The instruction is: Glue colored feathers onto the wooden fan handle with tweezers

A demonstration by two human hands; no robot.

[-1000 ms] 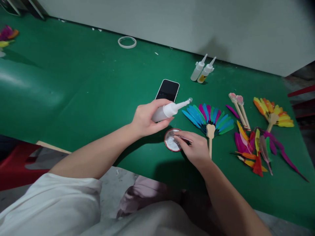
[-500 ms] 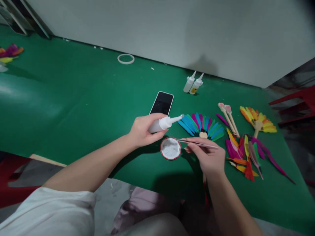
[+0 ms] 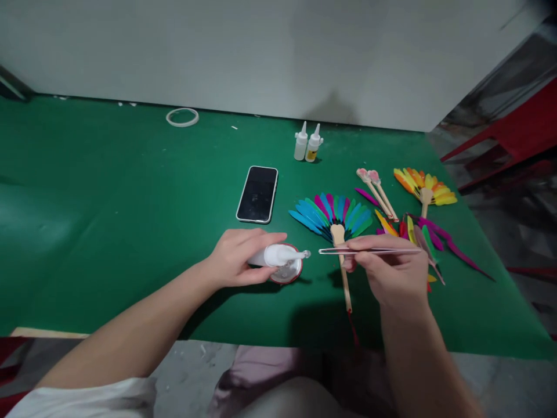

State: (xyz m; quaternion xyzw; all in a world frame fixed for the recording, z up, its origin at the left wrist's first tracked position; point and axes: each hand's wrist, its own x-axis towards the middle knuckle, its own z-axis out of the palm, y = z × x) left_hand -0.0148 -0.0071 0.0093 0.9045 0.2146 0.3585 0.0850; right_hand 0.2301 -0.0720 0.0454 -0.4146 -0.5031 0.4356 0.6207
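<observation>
My left hand [image 3: 241, 258] is closed around a white glue bottle [image 3: 278, 254], tipped on its side with its nozzle toward the right. Partly hidden beneath the bottle is a small red-rimmed dish [image 3: 287, 274] with whitish contents. My right hand [image 3: 391, 270] pinches slim metal tweezers [image 3: 369, 251], whose tips point left and stop a short gap from the nozzle. Under and beyond the tweezers lies a feather fan [image 3: 334, 215] in blue, green and purple, with a wooden handle and a red tassel.
Behind the dish lies a phone [image 3: 257, 194]. Two small glue bottles [image 3: 307, 144] stand near the wall, left of which is a white ring [image 3: 182, 117]. Toward the right are wooden sticks [image 3: 378, 194], a yellow-orange feather fan [image 3: 425, 188] and loose feathers [image 3: 456, 247]. A red chair [image 3: 509, 130] stands beyond the table.
The glue bottle in my left hand has come down over the dish. My right hand with the tweezers has moved right, away from the dish. The view has shifted.
</observation>
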